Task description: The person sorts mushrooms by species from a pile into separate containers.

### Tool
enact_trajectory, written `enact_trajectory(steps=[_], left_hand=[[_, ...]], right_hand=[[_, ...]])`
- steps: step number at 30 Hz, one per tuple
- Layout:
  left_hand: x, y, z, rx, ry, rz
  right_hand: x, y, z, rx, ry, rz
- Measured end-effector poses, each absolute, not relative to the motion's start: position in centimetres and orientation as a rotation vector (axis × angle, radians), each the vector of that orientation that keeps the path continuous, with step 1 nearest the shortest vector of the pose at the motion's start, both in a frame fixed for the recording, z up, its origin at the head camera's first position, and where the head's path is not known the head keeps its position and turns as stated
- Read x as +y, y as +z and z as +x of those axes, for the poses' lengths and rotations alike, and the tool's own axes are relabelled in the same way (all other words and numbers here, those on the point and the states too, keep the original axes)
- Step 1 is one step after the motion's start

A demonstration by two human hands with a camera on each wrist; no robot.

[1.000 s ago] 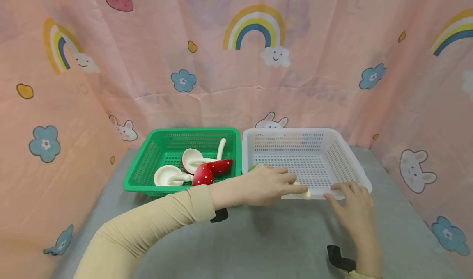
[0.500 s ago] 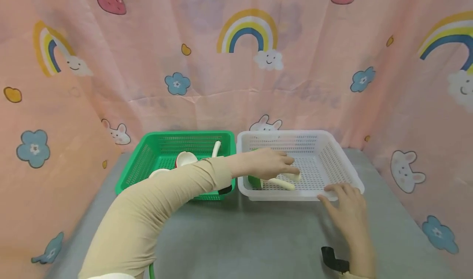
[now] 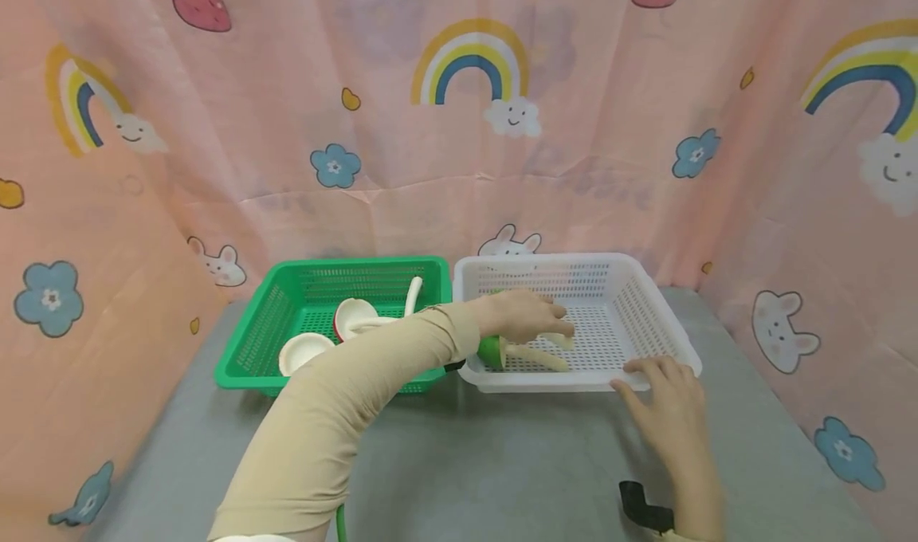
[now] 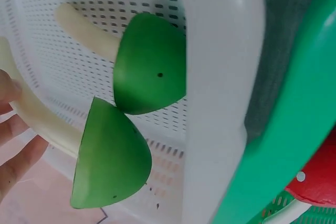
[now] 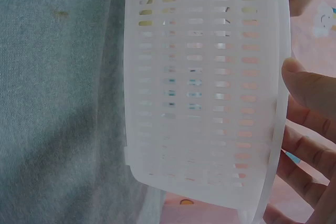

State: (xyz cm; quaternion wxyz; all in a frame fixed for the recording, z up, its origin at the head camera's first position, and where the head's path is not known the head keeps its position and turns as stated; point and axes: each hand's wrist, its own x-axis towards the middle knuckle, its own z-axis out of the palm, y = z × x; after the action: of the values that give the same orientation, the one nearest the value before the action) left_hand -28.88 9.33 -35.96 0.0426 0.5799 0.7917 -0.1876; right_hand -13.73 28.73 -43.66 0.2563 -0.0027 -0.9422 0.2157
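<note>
Inside the white basket (image 3: 574, 382), my left hand (image 3: 519, 316) holds a green-capped toy mushroom (image 4: 113, 156) by its pale stem, between thumb and fingers. A second green-capped mushroom (image 4: 149, 69) lies on the basket floor beside it, nearer the front wall, its stem pointing right in the head view. In the head view my left hand hides most of the held mushroom. My right hand (image 3: 670, 406) grips the front rim of the white basket near its right corner, thumb outside and fingers over the edge.
A green basket (image 3: 240, 382) stands close against the left of the white one. In it lie several mushrooms with white stems, including a pale-faced one (image 3: 304, 351) and a red spotted one (image 4: 320, 174); my left sleeve (image 3: 337, 414) crosses over them. A patterned pink curtain (image 3: 402, 215) hangs behind.
My left hand has moved from the white basket's front rim back over its inside; a green-capped mushroom now shows at the front. My right hand stays on the rim. The head view has shifted slightly.
</note>
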Motion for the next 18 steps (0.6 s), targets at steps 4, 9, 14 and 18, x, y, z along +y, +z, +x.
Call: enact_trajectory(steps=[4,9,14,18], left_hand=[[9.6,-36.8,-29.5,2.406,-0.679,1.779],[9.8,-37.7,-29.9,2.423,-0.693,1.785],[9.7,-38.3,-30.2,2.439,-0.674,1.741],[9.5,-38.5,-30.2,2.457,-0.646,1.726]], right_hand=[[28.7,-43.7,-13.7,-2.545,0.587,0.004],[28.7,-43.8,-13.7,-2.55,0.58,0.003],[28.7,-43.8,-13.7,-2.551,0.587,0.012],[28.9,-43.9,-13.7,-2.533,0.602,0.023]])
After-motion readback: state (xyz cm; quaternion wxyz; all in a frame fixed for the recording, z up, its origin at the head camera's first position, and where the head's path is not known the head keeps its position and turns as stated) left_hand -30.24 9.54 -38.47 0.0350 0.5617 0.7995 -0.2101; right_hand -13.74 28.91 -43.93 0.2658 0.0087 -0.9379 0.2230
